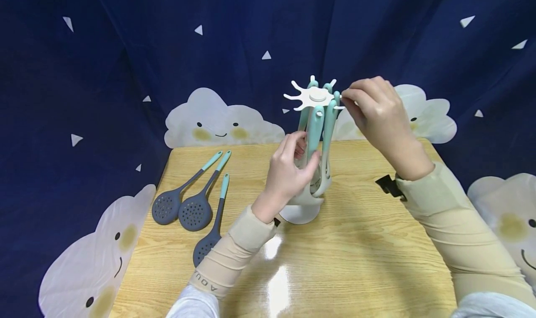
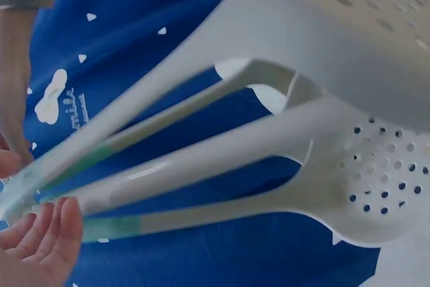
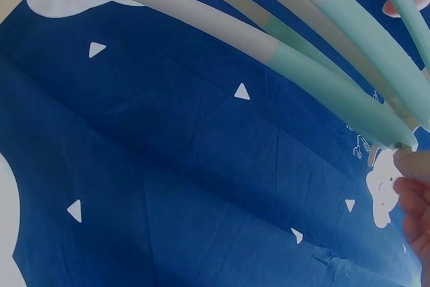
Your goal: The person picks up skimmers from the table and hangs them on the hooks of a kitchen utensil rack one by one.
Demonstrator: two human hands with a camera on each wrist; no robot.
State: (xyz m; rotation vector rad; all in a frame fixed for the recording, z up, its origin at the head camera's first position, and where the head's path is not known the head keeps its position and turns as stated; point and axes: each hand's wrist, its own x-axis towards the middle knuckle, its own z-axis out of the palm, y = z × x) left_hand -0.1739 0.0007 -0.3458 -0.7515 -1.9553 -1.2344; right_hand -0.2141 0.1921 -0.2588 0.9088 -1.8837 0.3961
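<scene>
Pinching a utensil [image 3: 336,95] by its handle end, the right hand [image 1: 378,113] is at the top of the rack [image 1: 317,95]. The left hand [image 1: 289,169] curves round its middle; whether it grips, I cannot tell. The rack stands on the table [image 1: 377,243], other utensils [image 1: 316,131] hung round it; three skimmers [image 1: 195,213] lie left.

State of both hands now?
Left hand: at the rack; open or closed, cannot tell.
Right hand: at the end of a handle; pinching or touching, cannot tell.

Left sleeve [image 1: 230,264]: lettering, apparently "AQUA". Blue curtain [image 2: 134,38]: script, partly legible, seemingly "mile".
</scene>
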